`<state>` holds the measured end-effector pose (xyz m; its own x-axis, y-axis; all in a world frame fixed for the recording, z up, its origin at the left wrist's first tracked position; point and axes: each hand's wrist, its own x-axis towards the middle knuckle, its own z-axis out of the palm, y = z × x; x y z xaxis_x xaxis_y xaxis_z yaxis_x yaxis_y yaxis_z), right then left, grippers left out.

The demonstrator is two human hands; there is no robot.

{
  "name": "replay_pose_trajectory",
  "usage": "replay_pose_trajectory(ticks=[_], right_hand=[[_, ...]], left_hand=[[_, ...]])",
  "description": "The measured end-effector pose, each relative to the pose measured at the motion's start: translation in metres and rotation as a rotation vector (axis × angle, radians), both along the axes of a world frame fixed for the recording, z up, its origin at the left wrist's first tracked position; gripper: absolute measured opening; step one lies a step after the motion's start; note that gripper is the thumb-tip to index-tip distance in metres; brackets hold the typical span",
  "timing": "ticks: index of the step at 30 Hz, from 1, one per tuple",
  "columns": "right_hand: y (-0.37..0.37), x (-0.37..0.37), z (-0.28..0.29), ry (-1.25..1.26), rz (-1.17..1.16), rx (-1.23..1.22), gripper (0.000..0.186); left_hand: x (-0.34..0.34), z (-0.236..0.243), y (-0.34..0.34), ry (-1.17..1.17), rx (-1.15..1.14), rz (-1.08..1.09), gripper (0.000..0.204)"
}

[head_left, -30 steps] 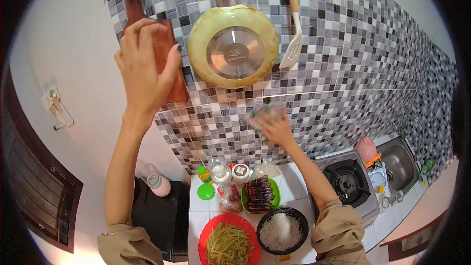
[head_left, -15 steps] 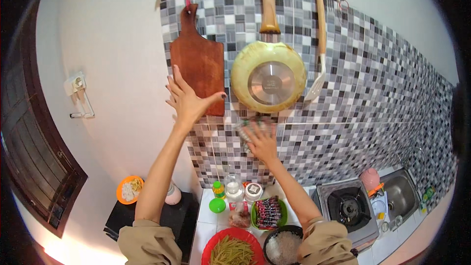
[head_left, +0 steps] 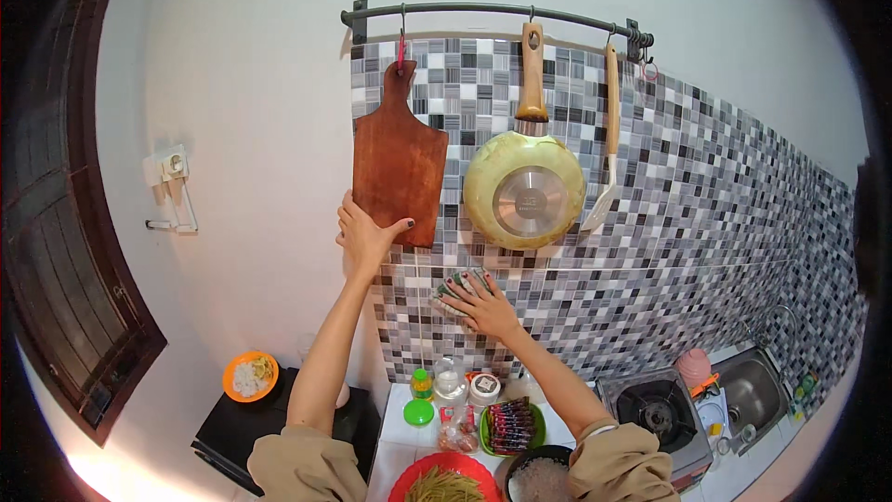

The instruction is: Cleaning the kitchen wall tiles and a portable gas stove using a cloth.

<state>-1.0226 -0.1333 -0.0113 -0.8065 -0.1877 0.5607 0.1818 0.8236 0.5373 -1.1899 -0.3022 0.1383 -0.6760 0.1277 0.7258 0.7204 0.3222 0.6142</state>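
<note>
A brown wooden cutting board (head_left: 400, 167) hangs from a hook on the wall. At its lower left corner is my left hand (head_left: 365, 240), with the thumb across the front and the fingers at the left edge. My right hand (head_left: 488, 309) presses a patterned cloth (head_left: 452, 288) flat against the mosaic tiles (head_left: 576, 307), fingers spread over it. Much of the cloth is hidden under the palm. Just above that hand hangs a pale yellow frying pan (head_left: 492, 177), its base facing me. A spatula (head_left: 612, 112) with a wooden handle hangs to its right.
A dark rail (head_left: 492, 9) carries the hanging utensils. On the counter below stand jars, a green basket (head_left: 537, 432) of sachets, a red bowl (head_left: 400, 488) of cut green vegetables and a dark bowl (head_left: 514, 474). At right are a gas stove (head_left: 683, 437) and a sink (head_left: 753, 395).
My left hand has come down from in front of the cutting board to its lower corner. My right hand and the cloth have shifted down and left along the tiles. The view has tilted up.
</note>
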Motion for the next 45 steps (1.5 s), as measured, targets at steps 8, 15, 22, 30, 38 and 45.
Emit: replay_pose_trajectory(ticks=[8,15,22,30,38,45], right_hand=[[0.009,0.004,0.002,0.304,-0.057,-0.209,0.062],[-0.030,-0.044,-0.006,0.628,-0.218,-0.385,0.063],[-0.046,-0.070,0.049,0.218,0.135,-0.042,0.059],[-0.083,-0.111,0.089,0.283,0.135,-0.087,0.062],[-0.083,-0.138,0.170,0.931,-0.110,-0.260,0.062],[-0.086,-0.141,0.208,0.481,0.046,0.035,0.061]], left_hand=[[-0.043,0.000,-0.066,-0.048,0.047,-0.483,0.047],[-0.057,0.045,-0.157,0.089,0.077,-0.499,0.023],[-0.066,0.079,-0.186,0.262,-0.176,-0.228,0.029],[-0.076,0.090,-0.186,0.336,-0.209,-0.094,0.026],[-0.098,0.114,-0.199,0.395,-0.266,-0.078,0.025],[-0.106,0.129,-0.209,0.460,-0.214,-0.054,0.025]])
